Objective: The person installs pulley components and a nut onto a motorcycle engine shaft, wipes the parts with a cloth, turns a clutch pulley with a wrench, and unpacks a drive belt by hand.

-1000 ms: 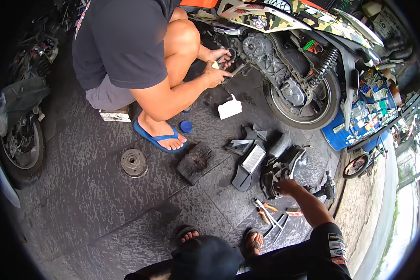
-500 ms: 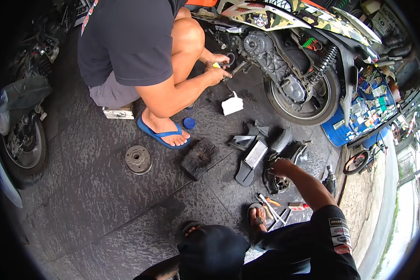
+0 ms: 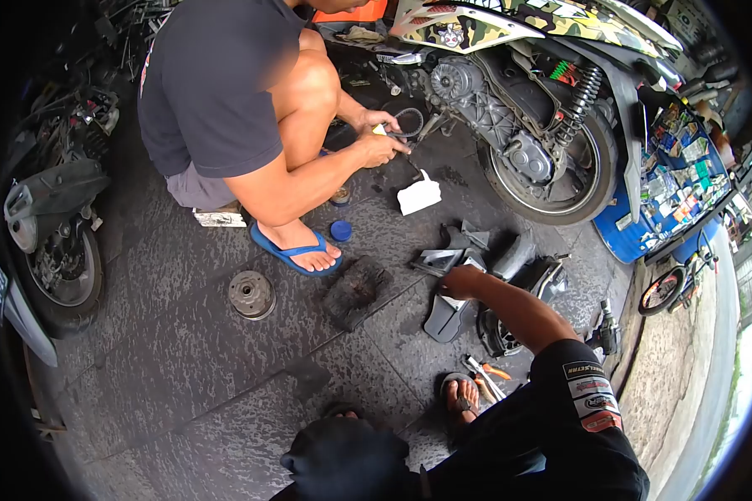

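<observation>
My right hand reaches down over the top of a dark grey plastic cover with a pale rectangular panel, which lies on the floor. Its fingers point left and downward. I cannot make out whether they grip the cover or only rest on it. Just beyond my fingers is a smaller angular plastic piece. Under my forearm sits a round black part with metal spokes inside, partly hidden. A rounded grey casing lies beside it. My left hand is out of view.
A co-worker squats at a scooter, holding a dark looped hose. Pliers lie near my foot. A metal disc, wooden block, blue lid, white container and power drill are on the floor.
My right hand has moved left, from the round black part to the plastic cover. My left forearm has gone out of view. The camera has shifted slightly.
</observation>
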`<state>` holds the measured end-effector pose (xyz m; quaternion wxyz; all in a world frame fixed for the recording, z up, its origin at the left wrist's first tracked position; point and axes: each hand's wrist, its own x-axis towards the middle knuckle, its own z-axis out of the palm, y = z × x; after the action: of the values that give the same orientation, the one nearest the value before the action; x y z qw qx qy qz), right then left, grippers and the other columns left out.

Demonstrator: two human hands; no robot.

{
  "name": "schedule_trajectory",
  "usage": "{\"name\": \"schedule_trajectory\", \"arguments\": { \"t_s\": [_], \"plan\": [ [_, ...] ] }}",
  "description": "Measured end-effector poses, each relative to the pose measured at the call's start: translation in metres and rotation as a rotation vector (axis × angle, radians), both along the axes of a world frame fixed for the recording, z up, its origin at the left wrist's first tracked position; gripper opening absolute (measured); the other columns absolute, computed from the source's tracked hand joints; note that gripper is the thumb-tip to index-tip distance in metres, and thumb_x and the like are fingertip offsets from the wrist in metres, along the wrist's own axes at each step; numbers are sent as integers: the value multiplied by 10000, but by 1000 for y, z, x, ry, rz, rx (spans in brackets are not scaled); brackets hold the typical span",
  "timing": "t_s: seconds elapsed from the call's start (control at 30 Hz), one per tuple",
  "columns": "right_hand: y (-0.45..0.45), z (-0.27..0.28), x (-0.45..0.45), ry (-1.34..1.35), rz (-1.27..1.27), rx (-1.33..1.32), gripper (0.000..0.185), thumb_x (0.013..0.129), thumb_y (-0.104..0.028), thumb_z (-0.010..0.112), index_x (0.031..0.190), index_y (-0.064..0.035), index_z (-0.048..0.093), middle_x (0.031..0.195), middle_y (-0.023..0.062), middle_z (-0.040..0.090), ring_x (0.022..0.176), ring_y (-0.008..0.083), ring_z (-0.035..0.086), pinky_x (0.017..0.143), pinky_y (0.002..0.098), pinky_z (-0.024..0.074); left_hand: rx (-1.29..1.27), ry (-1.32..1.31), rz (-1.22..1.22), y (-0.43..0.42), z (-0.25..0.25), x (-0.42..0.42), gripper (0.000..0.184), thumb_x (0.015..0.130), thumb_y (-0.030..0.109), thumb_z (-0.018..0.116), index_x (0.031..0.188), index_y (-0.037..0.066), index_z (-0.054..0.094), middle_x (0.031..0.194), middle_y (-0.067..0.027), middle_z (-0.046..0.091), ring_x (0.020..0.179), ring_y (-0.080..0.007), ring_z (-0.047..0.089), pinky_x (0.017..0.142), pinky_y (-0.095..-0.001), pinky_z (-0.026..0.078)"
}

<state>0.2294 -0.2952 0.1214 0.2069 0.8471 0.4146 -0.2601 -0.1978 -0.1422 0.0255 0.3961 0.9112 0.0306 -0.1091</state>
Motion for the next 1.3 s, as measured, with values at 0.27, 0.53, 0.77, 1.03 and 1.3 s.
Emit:
{"name": "schedule_trajectory", "arguments": {
  "t_s": [0.27,0.53,0.77,1.03,1.3],
  "plan": [
    [2,-26,40,18,132,114,356,829,-400,486,958,-98,623,898,171,628,868,343,609,739,440,487,86,73,114,-6,-8,28,233,845,381,485,898,209,633,888,-24,612,818,-211,565,797,-422,400],
    [45,20,140,-296,-293,720,314,831,-376,517,1004,-124,587,866,197,628,822,372,608,743,471,484,151,154,192,-24,-17,69,237,848,383,479,910,213,632,905,-31,606,837,-214,559,804,-428,395],
    [97,79,244,-455,-493,1013,444,810,-314,543,1197,-117,454,965,226,613,914,389,587,807,463,469,164,228,203,-22,-24,99,240,850,384,474,920,216,631,920,-38,601,854,-217,553,810,-434,391],
    [138,97,346,-469,-742,1229,655,759,-280,572,1353,-175,317,1115,211,568,1064,359,527,908,425,418,155,279,200,-14,-28,124,244,852,386,469,931,220,629,937,-46,596,873,-221,547,816,-440,386],
    [146,82,366,-390,-752,1330,730,724,-260,603,1376,-211,277,1129,235,551,1068,372,520,924,411,404,156,308,196,-16,-24,126,249,854,388,463,942,224,628,954,-54,590,892,-224,541,823,-446,382]
  ]
}}
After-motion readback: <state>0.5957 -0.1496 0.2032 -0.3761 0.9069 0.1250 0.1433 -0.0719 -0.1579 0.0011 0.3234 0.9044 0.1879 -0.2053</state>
